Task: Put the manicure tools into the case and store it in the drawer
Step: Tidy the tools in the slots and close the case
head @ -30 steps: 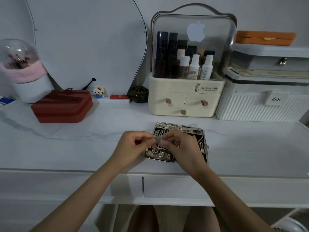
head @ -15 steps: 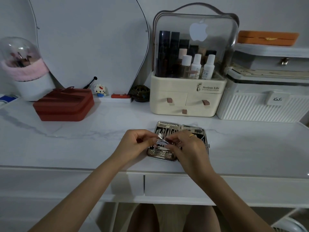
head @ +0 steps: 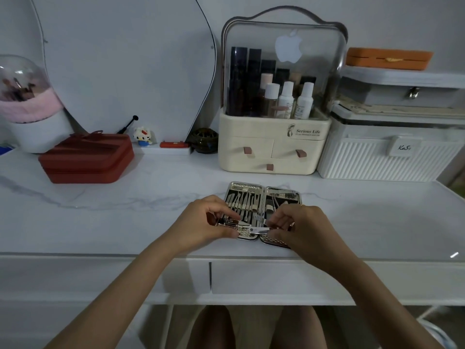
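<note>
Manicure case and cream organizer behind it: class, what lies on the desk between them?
Nothing: the head view shows bare marble desktop between the manicure case and cream organizer.
</note>
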